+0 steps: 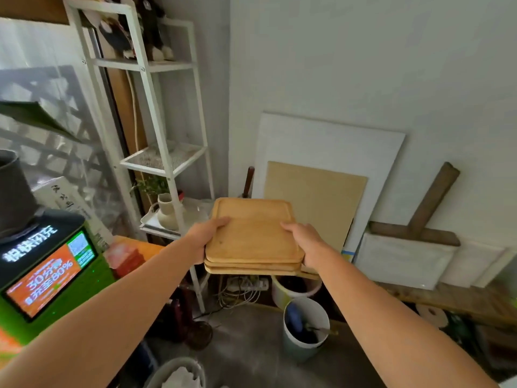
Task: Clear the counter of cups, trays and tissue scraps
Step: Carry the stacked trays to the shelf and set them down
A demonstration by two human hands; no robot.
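Before white shelving (156, 113), stacked wooden trays (253, 236) gripped between left hand (202, 238) and right hand (307, 242) fingers (288, 226).

white shelf unit (156, 113) close left, bins (305, 329) below, wall ahead

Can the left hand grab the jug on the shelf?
Probably not right now: the left hand is gripping the trays along with the right hand. The jug sits close, unblocked.
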